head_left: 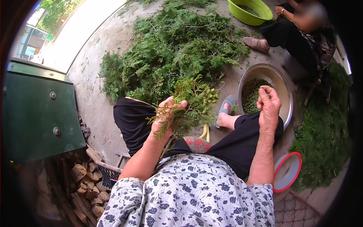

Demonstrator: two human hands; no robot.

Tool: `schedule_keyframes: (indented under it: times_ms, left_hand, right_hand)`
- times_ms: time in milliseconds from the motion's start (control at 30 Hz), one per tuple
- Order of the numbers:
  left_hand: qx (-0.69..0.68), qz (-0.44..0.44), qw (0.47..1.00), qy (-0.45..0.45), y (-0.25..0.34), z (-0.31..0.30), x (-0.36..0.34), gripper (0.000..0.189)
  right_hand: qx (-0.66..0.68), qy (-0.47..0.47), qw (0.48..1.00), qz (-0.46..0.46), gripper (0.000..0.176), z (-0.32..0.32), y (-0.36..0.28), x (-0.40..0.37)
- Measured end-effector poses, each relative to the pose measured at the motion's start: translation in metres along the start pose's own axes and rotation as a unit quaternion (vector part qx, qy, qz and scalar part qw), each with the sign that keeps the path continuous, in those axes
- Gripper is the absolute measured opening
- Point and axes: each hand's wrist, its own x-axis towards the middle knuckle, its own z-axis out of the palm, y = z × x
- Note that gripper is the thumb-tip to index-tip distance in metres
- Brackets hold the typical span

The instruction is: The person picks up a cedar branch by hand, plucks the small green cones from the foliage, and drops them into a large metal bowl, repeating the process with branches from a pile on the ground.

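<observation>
One broad heap of green, feathery conifer branches [170,45] is covering much of the grey concrete floor [85,75] in front of a person in a white, dark-flowered shirt [185,193]. A flatter spread of green foliage [321,140] is lying at the far right, and a dark green metal cabinet [41,109] is standing at the left, above split firewood [87,179]. Another person in dark clothes [291,45] is sitting at the upper right, near a lime-green round basin [247,17]. A wide, silvery metal basin [285,83] is resting beside the wearer's right leg, and a pale, red-rimmed bowl [285,174] is lying tilted by the right elbow. The left hand [164,117] is grasping a leafy yellow-green sprig [196,98] above the lap. Over the metal basin, the right hand [269,104] is pinching thumb and forefinger together; whether anything is sitting between them, one cannot tell. Small round green pieces [251,98] are gathering in the metal basin.
</observation>
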Motion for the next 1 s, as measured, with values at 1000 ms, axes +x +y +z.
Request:
schedule_keyframes:
  times_ms: [1000]
  left_hand:
    - [-0.084, 0.046, 0.995, -0.019, -0.017, -0.006, 0.006, 0.015]
  right_hand:
    - [-0.302, 0.01, 0.918, -0.257, 0.011, 0.063, 0.011, -0.053]
